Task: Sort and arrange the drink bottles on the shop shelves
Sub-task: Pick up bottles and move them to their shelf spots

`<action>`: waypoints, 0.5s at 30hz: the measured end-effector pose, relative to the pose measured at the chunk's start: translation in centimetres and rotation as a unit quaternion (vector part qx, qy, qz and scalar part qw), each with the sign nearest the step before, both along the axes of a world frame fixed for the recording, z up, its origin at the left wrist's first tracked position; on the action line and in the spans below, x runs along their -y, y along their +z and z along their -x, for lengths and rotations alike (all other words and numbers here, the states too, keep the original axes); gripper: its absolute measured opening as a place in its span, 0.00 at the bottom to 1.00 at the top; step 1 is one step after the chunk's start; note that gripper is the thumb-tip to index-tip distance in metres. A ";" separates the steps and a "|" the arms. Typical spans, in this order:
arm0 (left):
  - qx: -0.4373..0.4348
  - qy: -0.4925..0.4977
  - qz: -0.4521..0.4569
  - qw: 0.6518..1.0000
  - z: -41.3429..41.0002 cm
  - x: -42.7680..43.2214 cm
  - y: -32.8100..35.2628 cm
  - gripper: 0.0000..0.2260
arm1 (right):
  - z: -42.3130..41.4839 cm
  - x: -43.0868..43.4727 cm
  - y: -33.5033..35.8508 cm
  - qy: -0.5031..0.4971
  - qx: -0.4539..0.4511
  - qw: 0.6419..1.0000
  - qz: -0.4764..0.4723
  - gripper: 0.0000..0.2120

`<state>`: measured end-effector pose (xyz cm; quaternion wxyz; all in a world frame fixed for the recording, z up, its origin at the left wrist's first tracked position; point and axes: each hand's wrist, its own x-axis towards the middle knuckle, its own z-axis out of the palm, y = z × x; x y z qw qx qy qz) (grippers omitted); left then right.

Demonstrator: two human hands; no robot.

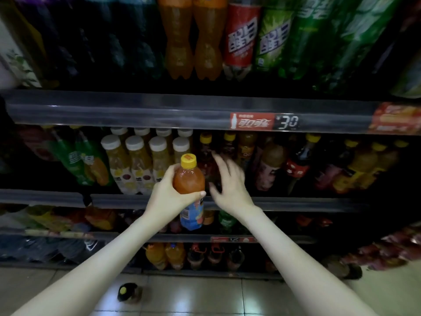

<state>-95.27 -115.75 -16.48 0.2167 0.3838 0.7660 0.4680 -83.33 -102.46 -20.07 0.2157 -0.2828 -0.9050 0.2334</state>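
My left hand (168,197) grips an orange-red drink bottle (189,179) with a yellow cap and a blue label, held upright in front of the middle shelf (296,205). My right hand (227,179) is just right of it, fingers spread and holding nothing, reaching toward dark yellow-capped bottles (206,153) on that shelf. A row of white-capped yellow juice bottles (136,160) stands to the left of the held bottle.
Large orange (193,42), red (241,37) and green (300,35) soda bottles fill the top shelf. A price strip (264,122) runs along its edge. Lower shelves hold small bottles (166,254). A dark yellow-capped bottle (128,291) lies on the tiled floor.
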 end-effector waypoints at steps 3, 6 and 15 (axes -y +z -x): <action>0.000 -0.046 0.002 0.999 -3.1 -2.9 0.0 0.32 | -5.0 -0.2 1.1 0.099 -0.038 0.970 0.218 0.35; 0.001 -0.099 0.001 0.995 -7.0 -6.3 -0.1 0.32 | -9.5 -1.1 1.3 0.057 -0.050 0.949 0.305 0.37; -0.020 -0.200 -0.039 0.979 -16.3 -15.7 -1.0 0.36 | -20.6 -5.1 -0.2 -0.244 -0.165 0.926 0.238 0.28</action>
